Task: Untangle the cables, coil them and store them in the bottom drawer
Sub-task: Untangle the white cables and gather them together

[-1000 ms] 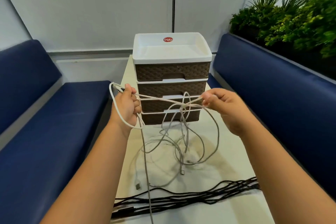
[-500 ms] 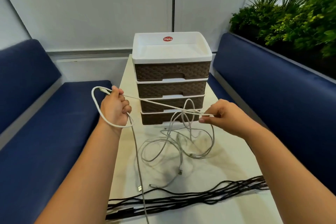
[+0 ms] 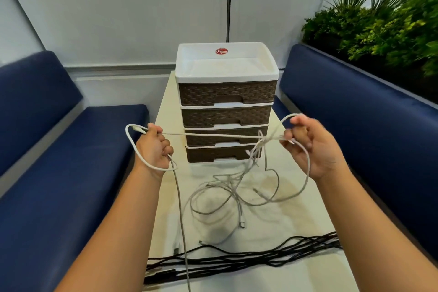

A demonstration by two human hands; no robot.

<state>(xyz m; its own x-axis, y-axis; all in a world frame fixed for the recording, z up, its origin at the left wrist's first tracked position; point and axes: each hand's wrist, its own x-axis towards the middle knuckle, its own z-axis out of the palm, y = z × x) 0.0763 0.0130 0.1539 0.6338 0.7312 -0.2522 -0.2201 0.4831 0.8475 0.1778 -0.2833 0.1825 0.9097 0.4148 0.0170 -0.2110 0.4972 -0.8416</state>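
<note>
Both forearms reach forward, raised above the table [image 3: 305, 199]. The left hand [image 3: 154, 148] fists a loop of white cable [image 3: 213, 134]; the right hand [image 3: 310, 147] pinches it too, a taut strand between the grips. Below them lies the tangle; behind, shut drawers [image 3: 226, 111]. Blue benches [image 3: 59, 161] flank.

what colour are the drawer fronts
Dark brown with a woven pattern on the drawer fronts, head view.
</note>
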